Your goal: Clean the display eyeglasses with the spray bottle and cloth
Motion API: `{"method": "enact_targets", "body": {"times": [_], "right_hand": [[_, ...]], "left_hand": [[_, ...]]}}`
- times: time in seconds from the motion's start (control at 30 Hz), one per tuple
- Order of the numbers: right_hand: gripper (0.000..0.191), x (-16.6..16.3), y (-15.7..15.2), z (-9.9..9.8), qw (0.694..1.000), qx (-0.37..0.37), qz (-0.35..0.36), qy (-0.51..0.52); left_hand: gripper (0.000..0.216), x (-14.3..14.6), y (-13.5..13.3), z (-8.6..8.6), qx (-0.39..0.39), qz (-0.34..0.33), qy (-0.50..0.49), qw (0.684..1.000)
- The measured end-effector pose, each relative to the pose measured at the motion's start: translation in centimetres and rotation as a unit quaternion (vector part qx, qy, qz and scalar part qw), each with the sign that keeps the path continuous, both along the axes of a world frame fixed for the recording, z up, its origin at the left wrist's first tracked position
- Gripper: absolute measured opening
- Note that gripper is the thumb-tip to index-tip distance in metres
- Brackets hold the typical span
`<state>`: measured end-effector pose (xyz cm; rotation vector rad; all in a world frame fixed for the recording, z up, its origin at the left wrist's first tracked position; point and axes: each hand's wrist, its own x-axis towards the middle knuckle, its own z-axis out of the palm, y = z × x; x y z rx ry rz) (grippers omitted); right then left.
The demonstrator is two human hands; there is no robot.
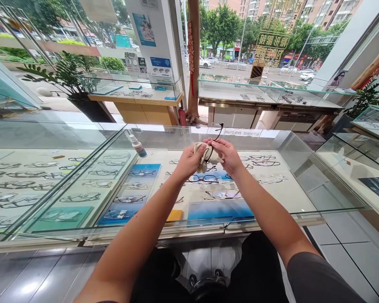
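Above the glass display case, my two hands meet around a pair of dark-framed eyeglasses and a cream cloth. My left hand is closed on the cloth, with the thumb pressed on top. My right hand pinches the eyeglasses at the frame, and one dark temple sticks up past the fingers. Another dark part of the frame crosses the cloth between the hands. The lenses are mostly hidden by cloth and fingers. A white spray bottle stands on the glass to the left of my hands.
Under the glass top of the display case lie several rows of eyeglasses on white, blue and green boards. More glass cases stand by the windows. A potted plant and a wooden post rise beyond the counter.
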<state>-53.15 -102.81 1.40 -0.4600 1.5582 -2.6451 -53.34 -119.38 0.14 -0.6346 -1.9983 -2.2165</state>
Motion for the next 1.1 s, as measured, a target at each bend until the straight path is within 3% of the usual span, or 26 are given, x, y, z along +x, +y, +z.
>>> {"method": "enact_targets", "body": {"times": [0.23,0.53,0.7,0.87,1.0,1.1], "right_hand": [[0.036,-0.5,0.2,0.0,1.0,-0.018,-0.015,-0.017],[0.035,0.3,-1.1,-0.3,0.999,0.003,-0.026,0.024],[0.035,0.2,-0.2,0.3,0.999,-0.021,-0.044,0.012],[0.037,-0.5,1.6,0.9,0.996,-0.051,-0.074,0.022],[0.04,-0.9,1.6,0.6,0.991,0.027,-0.122,0.056],[0.031,-0.5,0.6,-0.1,0.952,0.142,-0.223,0.152]], "left_hand": [[0.066,0.0,-0.6,0.1,-0.001,-0.089,-0.011,0.996],[0.072,-0.1,0.1,-0.1,0.026,0.046,-0.02,0.998],[0.074,-0.8,-0.3,-0.1,0.063,0.03,-0.085,0.994],[0.069,-1.9,-1.2,0.1,0.132,0.083,-0.147,0.977],[0.06,-1.8,-1.2,0.5,0.166,0.08,-0.169,0.968],[0.058,-1.0,-0.5,0.4,0.148,0.014,-0.145,0.978]]}}
